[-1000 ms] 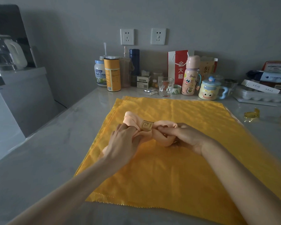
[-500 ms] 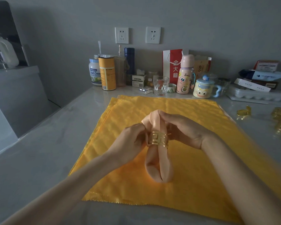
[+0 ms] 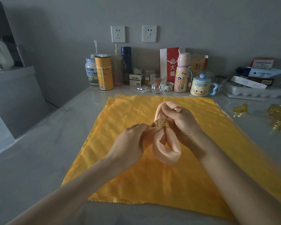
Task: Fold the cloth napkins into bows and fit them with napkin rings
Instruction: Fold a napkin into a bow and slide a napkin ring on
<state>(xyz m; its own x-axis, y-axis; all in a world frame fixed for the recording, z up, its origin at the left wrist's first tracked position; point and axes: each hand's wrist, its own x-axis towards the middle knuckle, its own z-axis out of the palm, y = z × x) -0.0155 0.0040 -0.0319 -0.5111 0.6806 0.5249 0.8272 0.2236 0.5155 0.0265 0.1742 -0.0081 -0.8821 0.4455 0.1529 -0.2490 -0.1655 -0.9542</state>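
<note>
Peach napkin (image 3: 166, 150) in gold napkin ring (image 3: 161, 123), far loop pinched by right hand (image 3: 183, 122), near loop gripped by left hand (image 3: 130, 143), over yellow cloth (image 3: 152, 184) on tabletop (image 3: 39, 151).

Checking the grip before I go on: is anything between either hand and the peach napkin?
Nothing visible. The left hand grips the peach napkin beside the gold ring, and the right hand grips its far loop beyond the ring. Both touch the fabric directly.
</note>
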